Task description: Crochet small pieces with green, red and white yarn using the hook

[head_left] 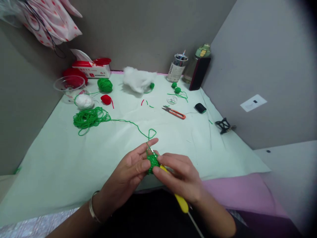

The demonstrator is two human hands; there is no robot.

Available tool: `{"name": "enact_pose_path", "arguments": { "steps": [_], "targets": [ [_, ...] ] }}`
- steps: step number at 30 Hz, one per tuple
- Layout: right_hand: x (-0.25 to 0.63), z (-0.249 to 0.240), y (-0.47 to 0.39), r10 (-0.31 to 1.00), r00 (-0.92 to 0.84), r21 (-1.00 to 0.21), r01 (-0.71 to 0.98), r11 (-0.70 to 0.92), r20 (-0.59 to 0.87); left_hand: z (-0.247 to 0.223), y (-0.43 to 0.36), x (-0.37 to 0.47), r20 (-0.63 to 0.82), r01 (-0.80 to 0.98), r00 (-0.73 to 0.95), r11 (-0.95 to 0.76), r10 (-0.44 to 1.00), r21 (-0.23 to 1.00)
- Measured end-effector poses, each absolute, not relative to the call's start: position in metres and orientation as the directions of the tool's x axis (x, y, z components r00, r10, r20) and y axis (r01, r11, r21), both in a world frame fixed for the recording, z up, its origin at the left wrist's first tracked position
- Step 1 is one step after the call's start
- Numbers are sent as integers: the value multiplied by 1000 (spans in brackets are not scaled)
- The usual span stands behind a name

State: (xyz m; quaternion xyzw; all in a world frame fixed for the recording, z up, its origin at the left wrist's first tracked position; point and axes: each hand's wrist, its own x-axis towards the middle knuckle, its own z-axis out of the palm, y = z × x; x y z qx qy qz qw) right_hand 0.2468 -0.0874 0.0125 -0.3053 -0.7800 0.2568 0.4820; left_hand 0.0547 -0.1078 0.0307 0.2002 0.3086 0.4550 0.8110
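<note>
My left hand (133, 165) pinches a small green crocheted piece (153, 162) between thumb and fingers, with its index finger stretched out under the working yarn. In my right hand (179, 172) is a crochet hook (182, 202) with a yellow handle; its metal tip lies at the top edge of the piece. My right fingertips also touch the piece's right side. From there a strand of green yarn (131, 122) runs back across the table to a loose tangled heap of green yarn (90, 118) at the left.
Orange-handled thread snips (174, 112) lie beyond my right hand, near a black oval item (200, 108) and a claw clip (224, 126). Farther back are white stuffing (138, 79), a green yarn ball (105, 85), a tissue box (95, 70), a pen can (177, 68) and a bottle (192, 66).
</note>
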Motion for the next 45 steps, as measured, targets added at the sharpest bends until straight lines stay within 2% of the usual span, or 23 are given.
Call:
{"name": "enact_pose_path", "arguments": {
  "steps": [2,3,7,13,16,20,25,29,31,34,36,40,45],
  "targets": [
    [244,12,-85,665,-333,-652,170,739,668,28,-104,53,-298,-617,415,507,860,602],
    [242,12,-83,668,-306,-670,113,733,679,27,-103,52,-293,-611,407,496,865,617],
    [238,13,-76,794,-231,-826,-121,550,562,22,-97,49,-278,-567,339,431,899,702],
    [249,15,-70,877,-221,-902,-175,394,426,20,-93,42,-235,-486,321,373,917,791],
    [251,17,-67,930,-227,-936,-272,224,288,23,-93,42,-245,-498,365,410,898,764],
    [247,20,-62,962,-246,-913,-408,9,120,27,-94,46,-276,-524,445,498,852,691],
    [244,20,-61,964,-265,-886,-454,-95,33,25,-95,46,-302,-525,466,534,832,663],
    [241,16,-68,955,-283,-882,-467,-60,85,20,-97,47,-226,-509,366,398,903,763],
    [238,14,-73,947,-264,-913,-402,66,184,18,-97,48,-183,-487,342,341,922,804],
    [236,14,-79,916,-203,-930,-200,308,346,18,-97,48,-192,-435,293,310,936,846],
    [236,14,-80,892,-201,-914,-122,386,404,20,-98,47,-217,-381,239,297,947,876],
    [234,12,-75,895,-242,-924,-179,337,374,22,-98,45,-233,-285,188,279,954,917],
    [232,8,-68,931,-285,-921,-372,113,229,25,-99,44,-207,-195,148,234,967,953]
  ]
}}
